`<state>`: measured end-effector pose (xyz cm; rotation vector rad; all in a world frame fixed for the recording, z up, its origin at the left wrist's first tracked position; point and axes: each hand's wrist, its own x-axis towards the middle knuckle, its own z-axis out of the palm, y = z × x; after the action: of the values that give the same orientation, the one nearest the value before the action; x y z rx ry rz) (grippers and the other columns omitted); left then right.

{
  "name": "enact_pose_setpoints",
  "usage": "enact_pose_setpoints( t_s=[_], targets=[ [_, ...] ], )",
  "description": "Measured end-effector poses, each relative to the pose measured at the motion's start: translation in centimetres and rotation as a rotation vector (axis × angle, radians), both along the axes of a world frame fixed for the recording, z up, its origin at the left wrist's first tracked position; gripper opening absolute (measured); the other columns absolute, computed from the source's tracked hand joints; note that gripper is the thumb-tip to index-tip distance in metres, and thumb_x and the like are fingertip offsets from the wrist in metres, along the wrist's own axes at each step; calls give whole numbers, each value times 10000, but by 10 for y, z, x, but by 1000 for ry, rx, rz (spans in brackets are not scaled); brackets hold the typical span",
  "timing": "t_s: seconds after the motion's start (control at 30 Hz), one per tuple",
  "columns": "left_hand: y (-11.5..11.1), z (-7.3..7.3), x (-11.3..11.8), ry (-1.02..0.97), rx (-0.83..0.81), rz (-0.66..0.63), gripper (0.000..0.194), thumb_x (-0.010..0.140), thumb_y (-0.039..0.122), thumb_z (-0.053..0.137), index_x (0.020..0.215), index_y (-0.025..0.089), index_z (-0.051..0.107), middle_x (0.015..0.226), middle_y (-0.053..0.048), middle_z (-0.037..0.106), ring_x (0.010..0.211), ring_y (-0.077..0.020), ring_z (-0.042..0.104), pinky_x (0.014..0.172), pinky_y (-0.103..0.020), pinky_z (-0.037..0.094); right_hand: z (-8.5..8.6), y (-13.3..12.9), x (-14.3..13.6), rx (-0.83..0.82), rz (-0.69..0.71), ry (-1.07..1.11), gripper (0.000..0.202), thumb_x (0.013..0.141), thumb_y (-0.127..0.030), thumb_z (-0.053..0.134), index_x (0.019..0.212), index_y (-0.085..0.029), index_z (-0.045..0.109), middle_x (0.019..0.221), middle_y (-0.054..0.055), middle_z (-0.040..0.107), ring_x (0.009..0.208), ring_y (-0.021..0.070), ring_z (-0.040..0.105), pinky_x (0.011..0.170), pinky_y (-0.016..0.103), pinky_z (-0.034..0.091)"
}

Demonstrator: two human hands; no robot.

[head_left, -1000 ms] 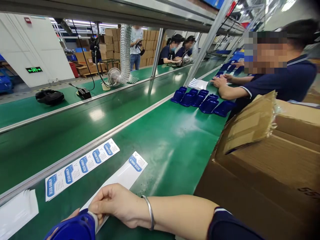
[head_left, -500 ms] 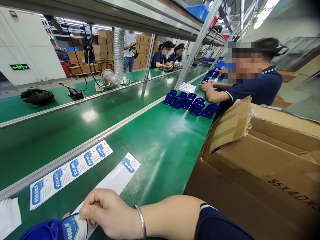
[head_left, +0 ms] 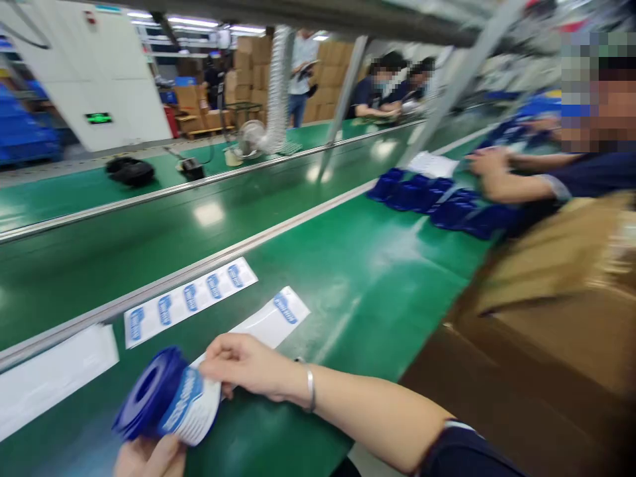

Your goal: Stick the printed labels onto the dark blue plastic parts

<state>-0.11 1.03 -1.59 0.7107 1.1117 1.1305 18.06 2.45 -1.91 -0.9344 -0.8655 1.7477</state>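
Cup (head_left: 166, 399) raised and turned since half a second ago, its ringed end now in view

Left hand (head_left: 152, 458), cut by the bottom edge, grips the cup from below, thumb and fingers closed on its side. The ringed end faces left and upward; the long axis runs from there rightward and slightly down. At that other end, the right hand (head_left: 243, 368) pinches the edge of the label (head_left: 191, 411) between thumb and fingers. The label has white lettering on a blue band and small print on white, too blurred to read surely. A bangle (head_left: 311, 387) circles the right wrist.

The cup is held above the green bench (head_left: 318, 265), left of the near strip (head_left: 261, 328), which shows one label at its far end. Beyond lies a second strip (head_left: 191, 299) with five, their lettering also smeared, and white sheets (head_left: 54, 377) to its left. On the right stands a brown carton (head_left: 546, 351). Further along, more blue cups (head_left: 417, 193) sit beside white papers (head_left: 432, 164), near a co-worker's forearm (head_left: 529, 188). Across the belt (head_left: 238, 215) hangs a silver duct (head_left: 279, 93); behind it are stacked boxes (head_left: 246, 73).
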Motion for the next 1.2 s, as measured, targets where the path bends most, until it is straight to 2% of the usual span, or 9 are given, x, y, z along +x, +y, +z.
enact_pose_setpoints(
  t_s=[0.07, 0.17, 0.3, 0.57, 0.67, 0.9, 1.03, 1.1, 1.2],
  targets=[
    [-5, -7, -6, -38, -23, 2, 737, 499, 377, 964, 1175, 262, 693, 1183, -91, 745, 1178, -381, 647, 1005, -494, 529, 5, -8, 1, 105, 34, -110, 644, 770, -788, 736, 778, -170, 555, 625, -32, 553, 553, 105, 486, 537, 219, 385],
    [-10, -13, -10, -131, -69, -67, 674, 616, 408, 920, 1225, 244, 682, 1209, -126, 737, 1188, -369, 649, 1034, -506, 503, 9, -15, 3, 252, 20, -243, 585, 935, -733, 603, 753, -187, 500, 636, -41, 470, 588, 118, 427, 559, 237, 342],
    [-15, -8, -8, -184, -80, -148, 592, 732, 402, 855, 1271, 248, 665, 1275, -129, 706, 1193, -348, 647, 1028, -477, 507, 10, -21, 3, 360, 4, -318, 526, 1031, -630, 518, 734, -202, 445, 687, -24, 447, 631, 142, 406, 583, 262, 323],
    [-16, 2, 0, -186, -50, -154, 564, 765, 379, 832, 1270, 198, 661, 1226, -144, 720, 1184, -354, 647, 1018, -475, 510, 3, -31, -4, 630, -236, -458, 362, 1103, -343, 438, 768, -206, 444, 740, -9, 432, 669, 165, 412, 633, 297, 323],
    [-15, 4, 1, -170, -34, -165, 546, 777, 366, 826, 1262, 183, 652, 1212, -147, 725, 1201, -355, 639, 1023, -481, 507, 7, -34, -5, 665, -264, -447, 309, 1099, -253, 428, 794, -209, 444, 751, -8, 425, 676, 167, 409, 632, 299, 327],
    [-13, 8, 4, -86, 6, -135, 564, 790, 341, 827, 1278, 166, 606, 1241, -146, 717, 1203, -335, 648, 1047, -471, 500, 21, -41, -1, 888, -270, -516, 225, 1050, -110, 425, 853, -217, 449, 751, -12, 405, 684, 171, 418, 631, 298, 336],
    [-12, 7, 3, -90, -8, -109, 622, 795, 348, 826, 1331, 184, 556, 1287, -144, 696, 1227, -335, 637, 1040, -471, 514, 22, -36, 2, 879, -343, -574, 184, 1026, -100, 517, 876, -204, 542, 915, 43, 552, 848, 197, 543, 737, 316, 417],
    [-12, 6, 3, -108, -22, -101, 623, 797, 350, 824, 1331, 195, 546, 1308, -140, 684, 1240, -333, 629, 1040, -468, 517, 19, -34, 3, 781, -329, -510, 176, 1035, -146, 547, 872, -203, 574, 1066, 74, 589, 980, 224, 568, 796, 326, 439],
    [-11, 6, 3, -120, -50, -104, 604, 807, 368, 814, 1322, 205, 545, 1323, -133, 672, 1244, -329, 624, 1035, -460, 520, 10, -34, 1, 542, -246, -299, 205, 1056, -246, 576, 855, -209, 579, 1098, 68, 604, 926, 212, 577, 731, 297, 447]
  ],
)
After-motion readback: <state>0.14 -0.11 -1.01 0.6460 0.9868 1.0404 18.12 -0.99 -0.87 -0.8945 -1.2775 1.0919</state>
